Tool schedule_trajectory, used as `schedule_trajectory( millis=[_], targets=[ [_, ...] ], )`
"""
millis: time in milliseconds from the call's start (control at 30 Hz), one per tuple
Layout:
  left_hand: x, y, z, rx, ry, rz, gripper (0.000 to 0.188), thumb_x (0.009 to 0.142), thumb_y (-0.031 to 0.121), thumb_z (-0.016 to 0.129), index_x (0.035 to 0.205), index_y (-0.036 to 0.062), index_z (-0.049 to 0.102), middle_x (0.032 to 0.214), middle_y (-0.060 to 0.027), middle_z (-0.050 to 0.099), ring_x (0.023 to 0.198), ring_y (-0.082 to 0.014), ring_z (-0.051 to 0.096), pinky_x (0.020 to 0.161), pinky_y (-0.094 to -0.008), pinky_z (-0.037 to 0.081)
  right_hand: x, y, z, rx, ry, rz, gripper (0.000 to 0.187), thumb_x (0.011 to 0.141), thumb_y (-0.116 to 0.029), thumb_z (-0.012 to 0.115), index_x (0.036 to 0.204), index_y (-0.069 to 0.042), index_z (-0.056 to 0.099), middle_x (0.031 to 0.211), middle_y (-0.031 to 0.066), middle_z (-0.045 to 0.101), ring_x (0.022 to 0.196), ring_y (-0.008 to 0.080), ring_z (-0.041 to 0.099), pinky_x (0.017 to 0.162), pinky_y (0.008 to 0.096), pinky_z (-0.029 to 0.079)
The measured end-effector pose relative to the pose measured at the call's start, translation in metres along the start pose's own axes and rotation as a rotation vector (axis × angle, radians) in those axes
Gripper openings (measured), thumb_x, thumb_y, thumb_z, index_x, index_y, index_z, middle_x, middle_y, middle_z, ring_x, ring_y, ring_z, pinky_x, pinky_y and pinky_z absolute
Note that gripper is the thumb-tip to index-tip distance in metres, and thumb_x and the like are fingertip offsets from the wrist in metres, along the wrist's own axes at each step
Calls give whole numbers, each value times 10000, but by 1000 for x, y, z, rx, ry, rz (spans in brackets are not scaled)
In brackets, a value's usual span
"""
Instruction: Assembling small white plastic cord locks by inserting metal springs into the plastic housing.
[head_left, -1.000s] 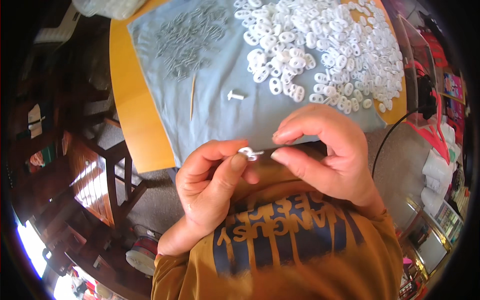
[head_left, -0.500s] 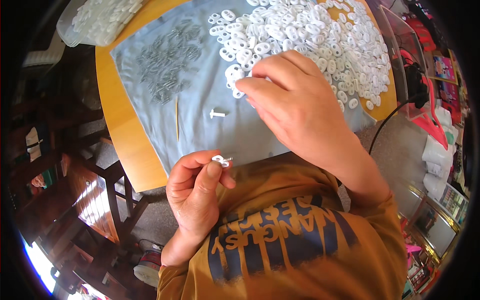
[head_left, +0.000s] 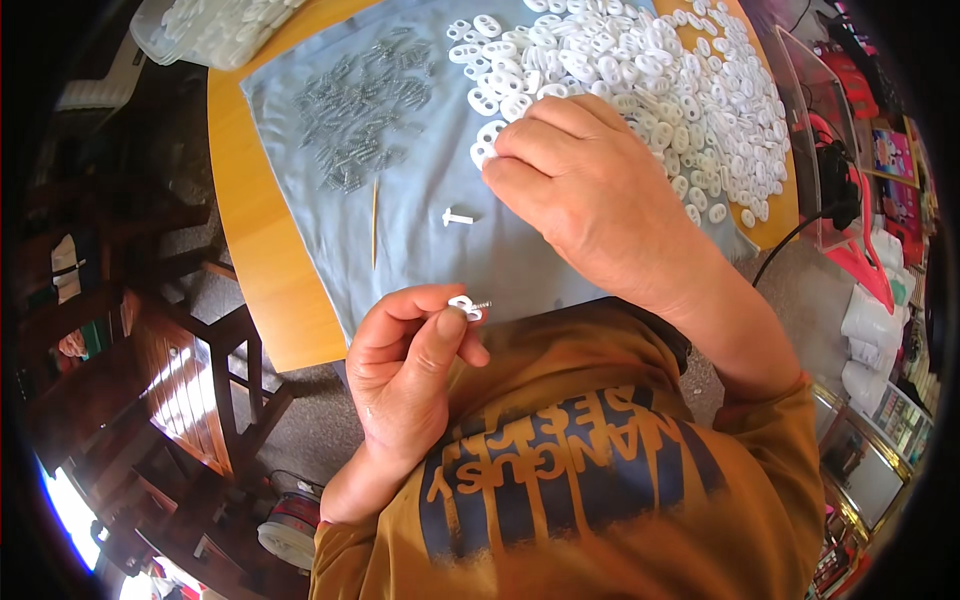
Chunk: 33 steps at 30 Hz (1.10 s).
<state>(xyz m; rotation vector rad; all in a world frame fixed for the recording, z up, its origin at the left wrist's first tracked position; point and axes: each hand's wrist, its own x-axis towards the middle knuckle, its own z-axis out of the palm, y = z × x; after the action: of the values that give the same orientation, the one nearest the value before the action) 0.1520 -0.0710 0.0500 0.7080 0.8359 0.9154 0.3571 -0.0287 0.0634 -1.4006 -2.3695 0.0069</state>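
Between the thumb and fingers of my left hand (head_left: 405, 375) is a small white plastic cord lock piece (head_left: 460, 302), with a thin metal spring (head_left: 484, 304) sticking out of its right side. My right hand (head_left: 610, 195) is at the near-left edge of a big heap of white oval two-hole pieces (head_left: 640, 75). Its fingers are curled together beside two of these ovals (head_left: 487, 142); whatever is under the fingertips is hidden. A white T-shaped plunger (head_left: 459, 217) lies on the cloth between the hands. Many small metal springs (head_left: 360, 115) are spread at the far left.
A grey-blue cloth (head_left: 420, 180) covers much of the wooden table (head_left: 248, 215). One thin yellowish stick (head_left: 375, 225) lies below the springs. A translucent tub (head_left: 160, 35) of white parts stands at the far left corner. A black cable (head_left: 790, 240) hangs past the right edge.
The whole view has shifted slightly, with the table now a little further right and up. My right fingers have curled closer together at the heap's edge. The left hand keeps its grip.
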Motion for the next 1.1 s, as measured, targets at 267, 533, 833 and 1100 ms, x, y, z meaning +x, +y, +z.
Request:
schedule_trajectory(
  millis=[267,533,833,1100],
  targets=[
    [0,5,4,-63,1,17,164,903,48,578,1050,-26,580,894,-113,653,651,-127,579,627,-231,473,-7,-11,-17,776,78,359,232,837,13,598,1065,-15,631,850,36,594,811,114,562,725,227,435],
    [7,9,19,-134,-52,31,148,903,31,562,1041,-22,572,887,-115,644,672,-150,594,645,-252,497,-20,-51,-13,1792,159,830,211,916,-40,547,1110,36,581,934,43,607,831,70,560,741,204,466],
    [5,7,18,-208,-58,72,122,899,16,551,1015,-21,560,898,-129,635,712,-184,617,668,-286,519,-27,-50,-18,1958,25,796,210,909,-46,558,1109,20,572,940,52,616,850,89,570,773,236,479],
    [5,5,21,-167,22,87,88,881,-15,556,969,-18,556,896,-119,635,673,-178,622,643,-274,529,-23,-51,-14,1936,219,974,169,895,-99,615,1017,11,575,932,76,640,863,120,606,757,248,495]
  ],
)
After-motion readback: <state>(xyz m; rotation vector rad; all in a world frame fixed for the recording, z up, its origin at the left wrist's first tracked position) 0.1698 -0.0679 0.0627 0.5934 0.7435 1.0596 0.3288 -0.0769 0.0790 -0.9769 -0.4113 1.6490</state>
